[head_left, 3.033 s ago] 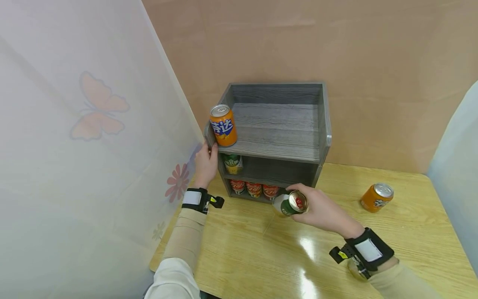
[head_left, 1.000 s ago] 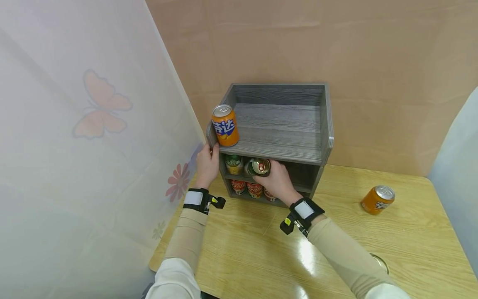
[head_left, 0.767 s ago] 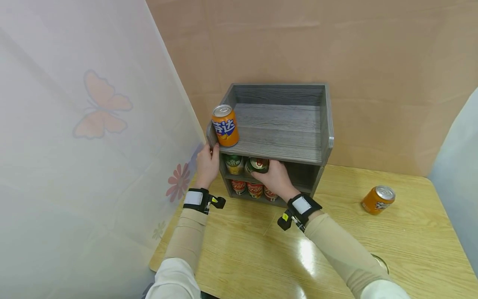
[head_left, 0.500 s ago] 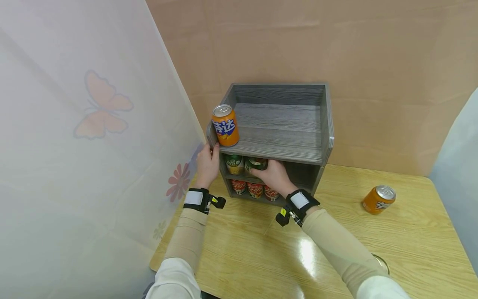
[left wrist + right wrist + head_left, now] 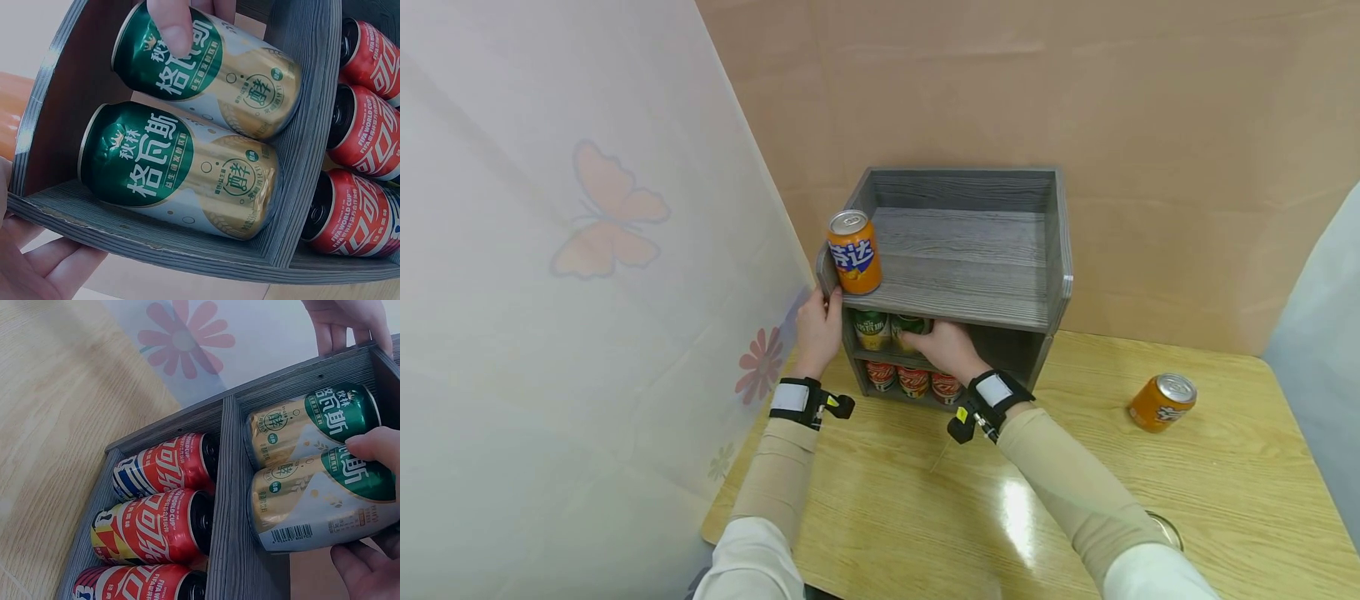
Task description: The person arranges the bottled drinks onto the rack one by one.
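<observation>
A green-and-gold drink can (image 5: 322, 503) stands upright on the middle level of a grey wooden shelf (image 5: 962, 250). My right hand (image 5: 946, 346) grips it, thumb across its front and fingers round the far side. Directly left of it stands a matching can (image 5: 181, 172), right beside the shelf's side wall. With my left hand (image 5: 818, 333) I hold the shelf's left side panel near the top board's front corner. Just above that hand, an orange soda can (image 5: 853, 258) stands on the top board.
Three red cola cans (image 5: 913, 381) line the bottom level. Another orange can (image 5: 1161, 402) is on the wooden table (image 5: 880, 500) to the right. A can's rim (image 5: 1165, 529) peeks out beside the right sleeve. A white curtain (image 5: 587, 375) hangs at the left.
My right hand has carried the green-and-gold can from in front of the shelf onto the middle level, its tilt straightening to upright beside the matching can. The left hand keeps its hold.
</observation>
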Demonstrator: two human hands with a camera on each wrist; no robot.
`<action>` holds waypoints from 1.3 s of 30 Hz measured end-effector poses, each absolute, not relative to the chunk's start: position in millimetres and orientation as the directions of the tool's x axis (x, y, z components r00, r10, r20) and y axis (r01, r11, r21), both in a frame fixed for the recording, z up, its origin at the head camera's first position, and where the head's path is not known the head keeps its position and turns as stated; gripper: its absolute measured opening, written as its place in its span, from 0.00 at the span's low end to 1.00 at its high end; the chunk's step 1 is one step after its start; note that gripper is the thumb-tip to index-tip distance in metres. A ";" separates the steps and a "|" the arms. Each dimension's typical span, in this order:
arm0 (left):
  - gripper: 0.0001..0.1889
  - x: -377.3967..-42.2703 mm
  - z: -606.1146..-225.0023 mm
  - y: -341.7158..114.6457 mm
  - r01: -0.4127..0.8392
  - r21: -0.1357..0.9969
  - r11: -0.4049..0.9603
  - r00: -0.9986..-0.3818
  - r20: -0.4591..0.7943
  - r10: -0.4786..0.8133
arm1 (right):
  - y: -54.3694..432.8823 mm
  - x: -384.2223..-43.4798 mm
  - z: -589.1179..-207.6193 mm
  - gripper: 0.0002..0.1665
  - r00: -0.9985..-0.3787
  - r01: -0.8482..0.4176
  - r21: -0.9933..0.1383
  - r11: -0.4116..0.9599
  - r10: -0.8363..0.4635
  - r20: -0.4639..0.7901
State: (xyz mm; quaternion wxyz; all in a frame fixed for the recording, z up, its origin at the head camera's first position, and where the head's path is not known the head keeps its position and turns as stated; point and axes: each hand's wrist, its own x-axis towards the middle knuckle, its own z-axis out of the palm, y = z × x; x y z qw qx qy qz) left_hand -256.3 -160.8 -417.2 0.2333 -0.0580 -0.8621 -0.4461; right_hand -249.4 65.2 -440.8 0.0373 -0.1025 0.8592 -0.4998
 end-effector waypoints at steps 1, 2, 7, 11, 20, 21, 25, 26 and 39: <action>0.16 -256.0 -417.0 -160.8 0.308 0.743 0.594 -0.885 0.454 -0.108 | 65.0 -250.6 -441.1 0.48 -0.976 -0.118 -0.867 0.484 -0.215 0.013; 0.16 -255.9 -416.9 -160.8 0.307 0.744 0.594 -0.885 0.453 -0.109 | 64.7 -251.7 -441.1 0.48 -0.976 -0.101 -0.866 0.489 -0.219 -0.009; 0.17 -256.8 -418.3 -161.4 0.295 0.747 0.596 -0.890 0.442 -0.113 | 63.9 -254.7 -440.4 0.50 -0.968 -0.013 -0.839 0.543 -0.218 -0.126; 0.17 -257.8 -419.9 -162.1 0.297 0.742 0.601 -0.887 0.447 -0.114 | 63.0 -253.3 -438.3 0.52 -0.968 -0.035 -0.836 0.547 -0.228 -0.109; 0.18 -257.8 -420.5 -162.5 0.300 0.752 0.587 -0.890 0.442 -0.112 | 61.8 -252.2 -436.7 0.51 -0.963 -0.051 -0.822 0.568 -0.245 -0.109; 0.18 -257.5 -420.3 -162.4 0.300 0.752 0.587 -0.890 0.442 -0.112 | 61.8 -252.2 -436.9 0.51 -0.963 -0.048 -0.820 0.571 -0.244 -0.114; 0.18 -258.2 -420.9 -161.9 0.299 0.751 0.588 -0.891 0.441 -0.111 | 62.5 -252.8 -438.3 0.51 -0.965 -0.062 -0.825 0.562 -0.245 -0.095; 0.18 -258.4 -420.9 -161.8 0.300 0.751 0.588 -0.891 0.442 -0.109 | 62.8 -252.7 -438.5 0.51 -0.965 -0.073 -0.830 0.552 -0.248 -0.080; 0.17 -258.9 -421.2 -161.7 0.309 0.750 0.585 -0.887 0.449 -0.108 | 80.4 -239.8 -445.8 0.62 -0.961 -0.163 -0.828 0.536 -0.277 0.009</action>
